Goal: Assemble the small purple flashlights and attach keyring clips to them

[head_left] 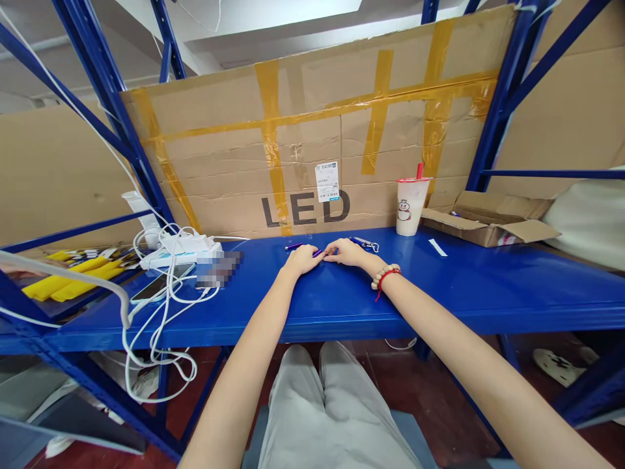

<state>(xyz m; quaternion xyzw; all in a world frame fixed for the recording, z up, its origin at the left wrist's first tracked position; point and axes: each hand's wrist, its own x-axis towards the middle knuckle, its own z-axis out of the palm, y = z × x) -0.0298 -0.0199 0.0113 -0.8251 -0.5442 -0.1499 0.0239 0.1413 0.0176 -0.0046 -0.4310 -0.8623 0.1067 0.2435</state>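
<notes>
Out over the blue tabletop (342, 293), my two hands come together. My left hand (301, 260) is closed around a small dark purple stick-like piece (317, 253), whose exact kind is too small to tell. The curled fingertips of my right hand (344, 252) pinch at the right end of that piece. Just behind my left hand lies a purple pen-like stick (293, 247). Beyond my right hand are dark purple parts with a silver metal clip (372, 245), partly hidden by the hand.
A drink cup (409, 207) with a red straw stands at the back right beside an open cardboard box (488, 221). A white paper strip (438, 247) lies before them. Tangled white cables (168, 293), a power strip (183, 249) and a phone (163, 283) occupy the left. Cardboard (219, 169) backs the table.
</notes>
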